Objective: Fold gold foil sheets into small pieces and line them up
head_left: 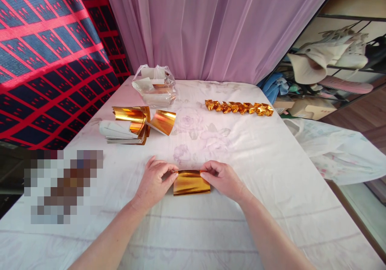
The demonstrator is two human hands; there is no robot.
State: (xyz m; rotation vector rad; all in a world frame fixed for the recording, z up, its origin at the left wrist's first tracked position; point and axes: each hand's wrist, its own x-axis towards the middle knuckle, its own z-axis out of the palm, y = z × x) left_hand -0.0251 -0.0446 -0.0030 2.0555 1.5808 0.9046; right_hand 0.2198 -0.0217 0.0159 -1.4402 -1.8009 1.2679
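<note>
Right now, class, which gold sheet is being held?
The gold sheet pinched at its far edge by left hand and right hand; other sheets lie unheld beyond.

Purple curtain (217, 28), red-and-navy patterned fabric (54, 56), pale hat (310, 66), cardboard box (315, 110), white bag (346, 151)

No text, label, brand, number or sign is readable here.

Bare forearms (111, 231) angled inward, left hand (155, 178) and right hand (222, 178) level, slightly apart, fingers (167, 167) pinched.
</note>
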